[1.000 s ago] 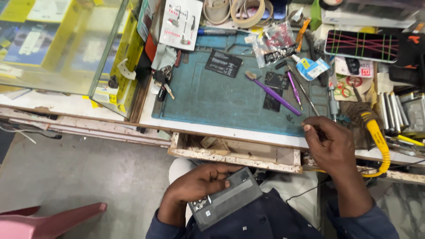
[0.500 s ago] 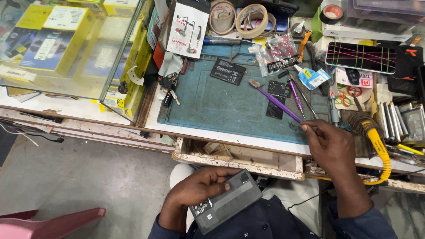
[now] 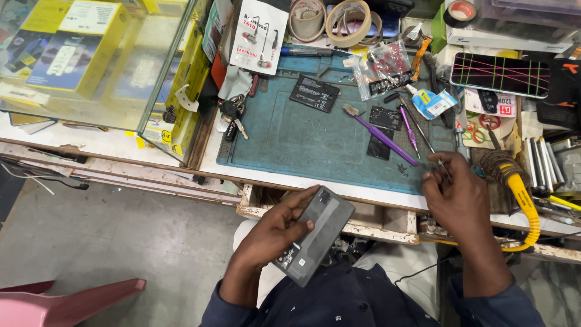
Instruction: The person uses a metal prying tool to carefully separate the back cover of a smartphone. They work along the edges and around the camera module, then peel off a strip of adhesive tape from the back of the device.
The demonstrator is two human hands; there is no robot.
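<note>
L hand [image 3: 275, 233] grips a dark phone [image 3: 315, 242], fingers wrapped round its edges, held in the lap just below the front edge of the desk [image 3: 290, 181], above the open drawer [image 3: 363, 221]. R hand [image 3: 454, 194] sits at the front-right edge of the blue mat [image 3: 302, 142], fingertips pinched shut on a thin metal tool [image 3: 437, 162], prob tweezers or a fine driver; can't tell which. Purple brush [image 3: 381, 134] and purple screwdriver [image 3: 408, 128] lie on the mat just beside it, black battery [image 3: 314, 93] nearer the back edge. To do this well, imo: keep phone level and steady w/ L hand, lift the tool clear of the tiny parts near it w/o scattering them, bring tip to phone slowly.
</note>
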